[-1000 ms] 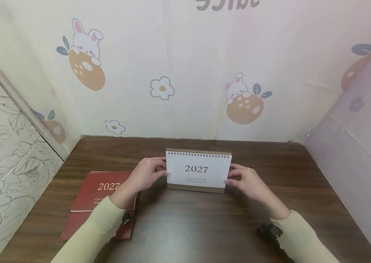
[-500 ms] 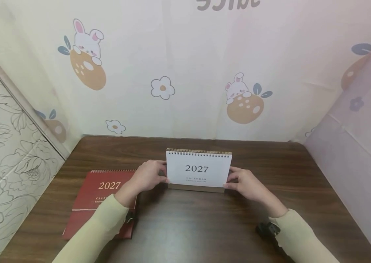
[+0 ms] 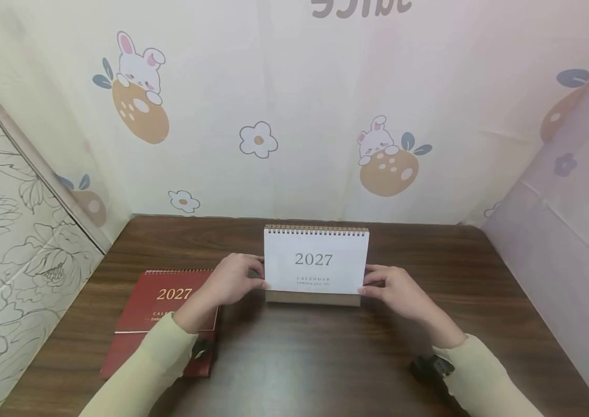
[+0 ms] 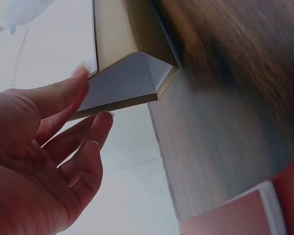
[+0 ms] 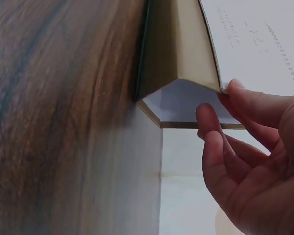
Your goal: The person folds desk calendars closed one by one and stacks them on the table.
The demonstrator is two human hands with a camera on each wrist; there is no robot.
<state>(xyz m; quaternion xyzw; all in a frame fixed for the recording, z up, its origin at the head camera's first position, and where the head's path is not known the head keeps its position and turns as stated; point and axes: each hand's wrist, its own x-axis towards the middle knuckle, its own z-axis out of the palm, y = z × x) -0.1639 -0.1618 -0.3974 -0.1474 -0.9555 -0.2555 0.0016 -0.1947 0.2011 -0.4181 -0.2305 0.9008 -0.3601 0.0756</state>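
A white desk calendar [image 3: 316, 260] marked 2027 stands propped up near the back of the table, its spiral binding along the top and a tan base strip below. My left hand [image 3: 234, 278] pinches its lower left edge, thumb on the front page, fingers behind. On the other side my right hand [image 3: 395, 288] does the same, with the thumb [image 5: 257, 104] at the page's lower corner. Both wrist views show the open side of the folded cardboard stand [image 4: 121, 81], pale inside. A red 2027 calendar [image 3: 161, 295] lies to the left, partly hidden under the left forearm.
The brown wooden table [image 3: 294, 353] ends at a curtain [image 3: 310, 174] printed with rabbits and flowers. A floral panel [image 3: 7, 231] stands on the left and a pale purple curtain [image 3: 575, 231] on the right. Dark wrist cameras sit by both sleeves.
The white calendar's top edge has risen and its page stands taller in view, showing more of the tan base. Both hands still hold its sides and have shifted only slightly. The red calendar stays put.
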